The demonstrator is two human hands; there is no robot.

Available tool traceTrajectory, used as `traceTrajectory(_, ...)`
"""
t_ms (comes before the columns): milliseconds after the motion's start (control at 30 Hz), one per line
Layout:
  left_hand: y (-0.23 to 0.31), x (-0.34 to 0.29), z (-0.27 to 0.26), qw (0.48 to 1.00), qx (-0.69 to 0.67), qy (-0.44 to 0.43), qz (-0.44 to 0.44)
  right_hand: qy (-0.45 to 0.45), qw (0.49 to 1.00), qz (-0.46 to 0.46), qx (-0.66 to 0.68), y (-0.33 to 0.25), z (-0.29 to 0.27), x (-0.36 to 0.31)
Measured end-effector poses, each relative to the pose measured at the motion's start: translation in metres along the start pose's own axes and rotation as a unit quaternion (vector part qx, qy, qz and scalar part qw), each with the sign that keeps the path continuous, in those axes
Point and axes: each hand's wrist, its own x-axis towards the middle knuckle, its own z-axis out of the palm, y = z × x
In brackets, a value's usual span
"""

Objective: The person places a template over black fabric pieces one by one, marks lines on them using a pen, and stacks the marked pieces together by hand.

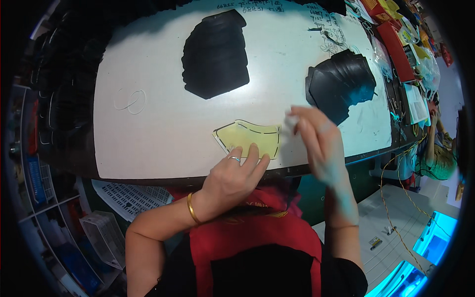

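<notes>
A pale yellow pattern template (247, 137) with dark dashed slots along its edges lies near the front of the white tabletop. My left hand (233, 174), with a ring and a gold bangle, rests its outstretched fingertips on the template's lower edge, pressing it flat. A thin whitish edge with a dark line shows along the template's left side; what lies under it is mostly hidden. Just right of the template, my right hand (319, 138) is raised above the table and blurred. Its fingers look pinched together around something small and greyish that I cannot make out.
Two stacks of black cut pieces lie on the table: one stack (216, 54) beyond the template, another stack (341, 81) to the right. A loose thread (131, 101) lies at left. Boxes (396, 49) and papers crowd the right edge. Another person (438, 148) sits far right.
</notes>
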Motion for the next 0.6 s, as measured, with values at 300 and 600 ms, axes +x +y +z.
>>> traceTrajectory(300, -0.025, 0.005, 0.002, 0.999, -0.029, -0.033, 0.01, -0.063, 0.988, -0.045, -0.136, 0.018, 0.008, 0.009)
traceTrajectory(600, -0.053, -0.005, 0.001, 0.996, -0.072, -0.026, -0.041, 0.13, 0.989, 0.044, -0.047, 0.041, -0.043, 0.002)
